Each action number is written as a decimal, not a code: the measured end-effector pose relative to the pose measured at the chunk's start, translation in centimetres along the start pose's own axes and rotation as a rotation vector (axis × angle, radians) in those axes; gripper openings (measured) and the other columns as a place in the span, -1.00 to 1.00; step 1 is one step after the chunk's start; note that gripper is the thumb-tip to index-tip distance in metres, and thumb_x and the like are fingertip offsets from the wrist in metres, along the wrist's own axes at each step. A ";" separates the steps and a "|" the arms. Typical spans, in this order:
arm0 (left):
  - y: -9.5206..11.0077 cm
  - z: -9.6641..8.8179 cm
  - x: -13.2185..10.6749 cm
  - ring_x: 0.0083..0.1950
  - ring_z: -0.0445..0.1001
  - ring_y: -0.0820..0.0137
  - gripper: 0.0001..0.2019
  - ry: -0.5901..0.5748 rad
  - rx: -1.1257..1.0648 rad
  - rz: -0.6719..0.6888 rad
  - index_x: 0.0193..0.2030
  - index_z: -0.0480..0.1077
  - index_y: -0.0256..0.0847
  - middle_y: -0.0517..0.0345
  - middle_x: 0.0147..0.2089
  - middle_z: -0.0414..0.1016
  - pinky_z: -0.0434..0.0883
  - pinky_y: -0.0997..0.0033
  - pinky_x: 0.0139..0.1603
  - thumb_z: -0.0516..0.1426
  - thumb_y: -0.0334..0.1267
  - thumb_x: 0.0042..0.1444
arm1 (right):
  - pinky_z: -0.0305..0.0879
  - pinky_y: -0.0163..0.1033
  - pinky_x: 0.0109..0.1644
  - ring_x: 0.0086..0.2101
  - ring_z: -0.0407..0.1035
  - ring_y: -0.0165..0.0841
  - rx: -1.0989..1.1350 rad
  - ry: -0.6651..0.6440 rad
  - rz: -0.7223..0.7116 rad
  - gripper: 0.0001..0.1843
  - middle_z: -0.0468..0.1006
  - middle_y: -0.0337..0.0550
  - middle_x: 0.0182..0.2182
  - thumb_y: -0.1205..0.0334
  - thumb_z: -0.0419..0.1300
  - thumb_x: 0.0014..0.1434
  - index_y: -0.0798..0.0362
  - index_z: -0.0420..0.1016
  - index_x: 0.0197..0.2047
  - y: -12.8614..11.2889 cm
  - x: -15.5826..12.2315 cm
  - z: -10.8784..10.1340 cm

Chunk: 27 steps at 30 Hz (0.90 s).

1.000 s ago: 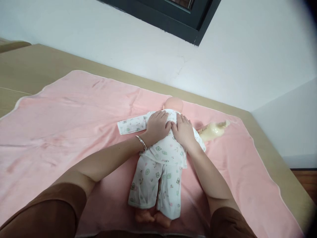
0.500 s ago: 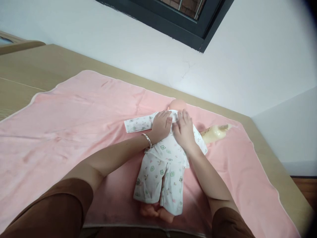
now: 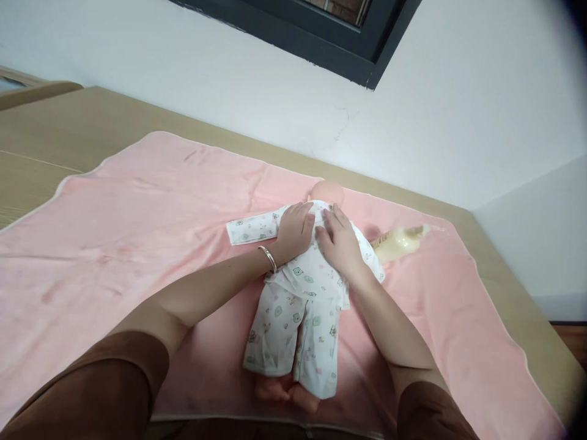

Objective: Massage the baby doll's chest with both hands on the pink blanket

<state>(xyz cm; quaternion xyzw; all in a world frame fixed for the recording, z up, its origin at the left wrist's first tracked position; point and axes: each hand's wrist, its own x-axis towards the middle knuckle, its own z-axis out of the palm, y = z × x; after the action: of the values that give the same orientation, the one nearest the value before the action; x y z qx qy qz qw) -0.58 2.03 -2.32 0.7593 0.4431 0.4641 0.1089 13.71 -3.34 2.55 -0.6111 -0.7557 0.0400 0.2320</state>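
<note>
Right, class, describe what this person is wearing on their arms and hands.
Brown sleeves end near the elbows: left sleeve, right sleeve. The forearms are bare. The left hand has a thin silver bracelet at the wrist. The right hand has nothing at the wrist. No gloves.

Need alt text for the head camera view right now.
The left hand and right hand lie flat, side by side, on the upper body of a doll in printed pyjamas. It lies on a pink blanket spread over a wooden table.
</note>
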 end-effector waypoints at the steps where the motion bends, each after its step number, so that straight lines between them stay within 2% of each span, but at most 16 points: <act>1: 0.0 0.0 0.0 0.20 0.47 0.13 -0.28 0.002 0.001 0.007 0.20 0.39 -0.30 -0.22 0.14 0.54 0.35 0.00 0.27 -0.43 0.05 0.43 | -0.04 0.20 0.47 0.44 -0.03 -0.02 0.000 0.038 0.000 -0.39 0.06 0.21 0.46 0.12 -0.02 0.37 0.22 0.24 0.40 0.0 -0.1 0.0; 3: 0.0 -0.1 0.1 0.18 0.48 0.14 -0.28 0.005 0.001 0.014 0.18 0.40 -0.29 -0.22 0.12 0.54 0.37 0.01 0.24 -0.44 0.05 0.43 | -0.07 0.20 0.48 0.45 -0.07 -0.05 -0.016 0.075 -0.013 -0.38 0.04 0.19 0.47 0.13 -0.02 0.37 0.21 0.22 0.41 0.0 -0.1 0.1; 7: -0.1 0.0 0.1 0.22 0.46 0.13 -0.27 0.000 0.009 0.008 0.19 0.39 -0.32 -0.22 0.14 0.54 0.35 -0.01 0.27 -0.45 0.05 0.43 | -0.13 0.21 0.49 0.44 -0.05 -0.07 -0.037 0.002 -0.016 -0.43 0.16 0.10 0.44 0.17 -0.04 0.37 0.15 0.30 0.37 0.2 0.0 1.3; 10: -0.1 0.1 0.1 0.24 0.45 0.12 -0.26 -0.015 0.021 0.002 0.19 0.40 -0.35 -0.24 0.15 0.53 0.34 -0.01 0.30 -0.44 0.05 0.43 | -0.13 0.20 0.49 0.44 -0.04 -0.08 -0.033 0.009 -0.010 -0.44 0.17 0.05 0.44 0.18 -0.04 0.36 0.13 0.33 0.36 0.3 0.1 1.9; 21: -0.4 0.3 0.6 0.13 0.52 0.13 -0.35 -0.009 -0.028 -0.008 0.03 0.48 -0.18 -0.14 0.04 0.59 0.38 -0.06 0.27 -0.35 0.09 0.42 | -0.13 0.17 0.49 0.42 0.00 -0.07 -0.045 0.004 -0.021 -0.44 0.20 0.07 0.42 0.19 -0.04 0.36 0.16 0.33 0.36 0.1 0.2 1.5; 27: -0.2 0.1 0.6 0.12 0.51 0.15 -0.42 -0.023 -0.032 -0.027 0.01 0.47 -0.17 -0.11 0.04 0.58 0.39 -0.07 0.28 -0.29 0.07 0.43 | -0.13 0.17 0.49 0.43 -0.01 -0.08 -0.058 -0.004 -0.015 -0.46 0.20 0.05 0.43 0.20 -0.03 0.37 0.13 0.32 0.36 -0.1 0.4 1.6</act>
<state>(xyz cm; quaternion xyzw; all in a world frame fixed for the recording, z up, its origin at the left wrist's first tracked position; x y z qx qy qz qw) -0.51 2.68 -2.13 0.7566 0.4445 0.4609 0.1323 12.97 -2.61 1.29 -0.6118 -0.7616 0.0179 0.2129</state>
